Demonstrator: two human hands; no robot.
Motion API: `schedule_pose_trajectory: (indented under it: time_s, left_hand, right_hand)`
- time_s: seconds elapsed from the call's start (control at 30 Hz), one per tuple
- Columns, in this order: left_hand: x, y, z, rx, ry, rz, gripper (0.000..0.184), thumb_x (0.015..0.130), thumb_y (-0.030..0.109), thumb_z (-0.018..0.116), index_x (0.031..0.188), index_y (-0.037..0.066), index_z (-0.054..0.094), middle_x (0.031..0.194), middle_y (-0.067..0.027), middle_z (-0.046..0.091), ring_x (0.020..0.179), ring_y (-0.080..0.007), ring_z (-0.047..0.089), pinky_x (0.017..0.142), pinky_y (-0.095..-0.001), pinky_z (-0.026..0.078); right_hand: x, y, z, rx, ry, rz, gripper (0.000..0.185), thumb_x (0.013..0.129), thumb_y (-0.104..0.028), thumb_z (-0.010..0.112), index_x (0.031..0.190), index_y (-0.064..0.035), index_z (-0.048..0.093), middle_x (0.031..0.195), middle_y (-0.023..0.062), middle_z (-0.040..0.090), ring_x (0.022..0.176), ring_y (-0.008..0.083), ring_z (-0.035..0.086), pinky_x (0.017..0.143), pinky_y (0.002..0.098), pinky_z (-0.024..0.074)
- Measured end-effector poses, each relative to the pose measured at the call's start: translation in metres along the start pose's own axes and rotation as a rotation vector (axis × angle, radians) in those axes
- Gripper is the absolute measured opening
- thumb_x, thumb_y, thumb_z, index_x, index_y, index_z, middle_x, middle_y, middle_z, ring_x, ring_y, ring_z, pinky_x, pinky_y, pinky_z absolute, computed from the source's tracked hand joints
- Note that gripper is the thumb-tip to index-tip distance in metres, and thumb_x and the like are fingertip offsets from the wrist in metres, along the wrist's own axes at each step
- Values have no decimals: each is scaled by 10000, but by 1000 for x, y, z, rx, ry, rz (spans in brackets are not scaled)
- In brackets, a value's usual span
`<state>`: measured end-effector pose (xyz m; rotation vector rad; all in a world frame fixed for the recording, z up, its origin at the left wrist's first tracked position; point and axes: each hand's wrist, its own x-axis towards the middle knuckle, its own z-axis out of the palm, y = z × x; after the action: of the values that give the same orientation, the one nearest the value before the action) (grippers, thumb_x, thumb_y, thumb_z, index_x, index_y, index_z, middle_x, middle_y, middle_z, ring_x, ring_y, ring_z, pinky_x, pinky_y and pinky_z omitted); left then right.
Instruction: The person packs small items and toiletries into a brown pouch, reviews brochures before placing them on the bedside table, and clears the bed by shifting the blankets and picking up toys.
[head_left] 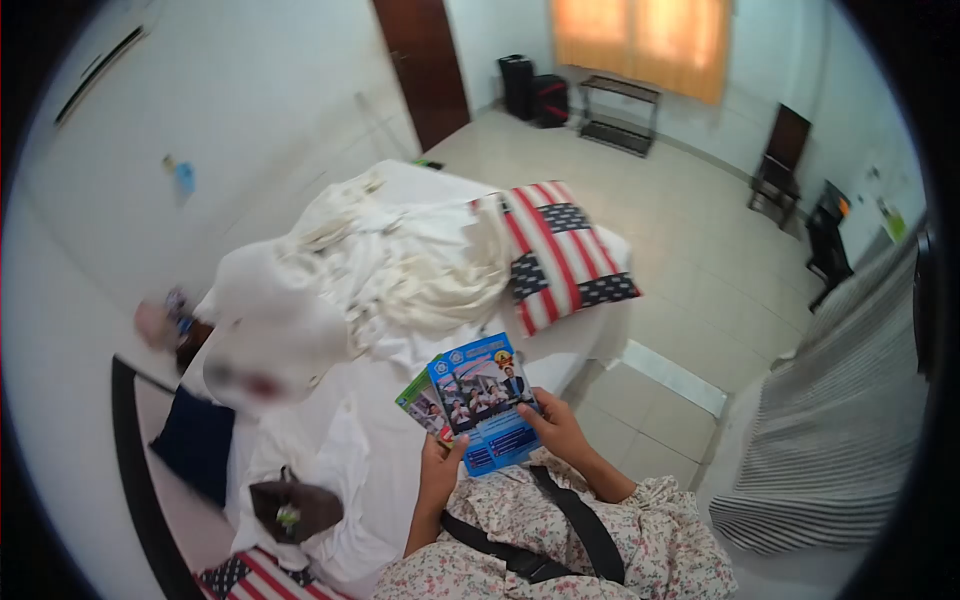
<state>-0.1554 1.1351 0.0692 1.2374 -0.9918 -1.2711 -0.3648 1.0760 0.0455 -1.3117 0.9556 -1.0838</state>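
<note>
Blue and glossy, one printed leaflet (485,400) is facing up between two bare hands, with one green-edged leaflet (418,400) peeking out behind its left side, making at least two in the fanned stack. The left hand (438,470) is pinching the stack at the lower left, its thumb lying at the blue leaflet's edge; the right hand (556,425) is gripping the right side, its thumb pressing on the printed front. The other fingers are curling behind the paper, and whether they are spread or together there cannot be told. The blue leaflet is sitting between the two thumbs, rising above both, held over the lap of a floral garment (650,540) crossed by black straps (585,520).

Beyond the hands, one bed (375,430) is bearing rumpled white and cream cloth (430,270). Two stars-and-stripes pillows are showing, a far pillow (560,250) at the bed's right side and a near pillow (270,578) at the lower left. Across the tiled floor (660,220), two dark bags (533,95) are standing in the corner, beside one rack (620,115) below an orange curtain (640,45). One wooden chair (780,160) is standing by the wall, and one brown door (425,75) is closing off the far side.
</note>
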Motion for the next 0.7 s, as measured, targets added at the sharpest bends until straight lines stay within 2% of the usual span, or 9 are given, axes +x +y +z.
schedule_pose_trajectory:
  time_s: [0.07, 0.2, 0.33, 0.47, 0.6, 0.7]
  left_hand:
    - [17, -6, 37, -20, -68, -25, 395, 957, 91, 570, 1309, 5, 413, 1202, -110, 589, 1087, -168, 571, 943, -318, 449]
    - [52, -8, 109, 92, -312, 22, 367, 970, 164, 574, 1281, 10, 454, 1195, -90, 599, 1059, -147, 569, 932, -304, 433]
    - [94, -22, 172, 100, -537, -30, 396, 961, 160, 591, 1294, 4, 443, 1189, -94, 599, 1064, -143, 567, 923, -298, 444]
    - [137, -43, 241, 104, -691, -69, 417, 933, 135, 632, 1276, -1, 438, 1185, -95, 595, 1074, -142, 566, 934, -293, 453]
    - [190, -67, 309, 156, -884, -121, 406, 920, 131, 652, 1237, -15, 445, 1136, -88, 604, 1022, -144, 589, 884, -290, 485]
    - [235, -70, 361, 155, -1000, -166, 419, 913, 136, 662, 1242, -3, 443, 1121, -86, 606, 1005, -144, 593, 867, -286, 492]
  right_hand:
    - [-12, 8, -39, 63, 82, 11, 248, 974, -194, 560, 1130, -2, 571, 880, 21, 604, 806, 76, 520, 719, 252, 447]
    - [-33, 9, -110, 160, 199, 73, 273, 967, -196, 574, 1139, 16, 582, 955, 42, 641, 863, 85, 562, 781, 259, 467]
    - [-46, -6, -154, 259, 423, 58, 301, 931, -194, 634, 1135, 24, 591, 985, 74, 657, 901, 118, 599, 820, 269, 484]
    - [-55, 18, -204, 277, 608, 90, 365, 872, -207, 714, 1123, 31, 599, 999, 99, 665, 899, 133, 619, 821, 280, 500]
    - [-49, 21, -256, 261, 802, 110, 321, 875, -165, 706, 1114, 28, 613, 982, 81, 672, 883, 117, 622, 804, 268, 506]
    - [-24, 19, -301, 243, 920, 13, 285, 884, -139, 690, 1107, 23, 616, 987, 73, 671, 890, 113, 617, 811, 272, 504]
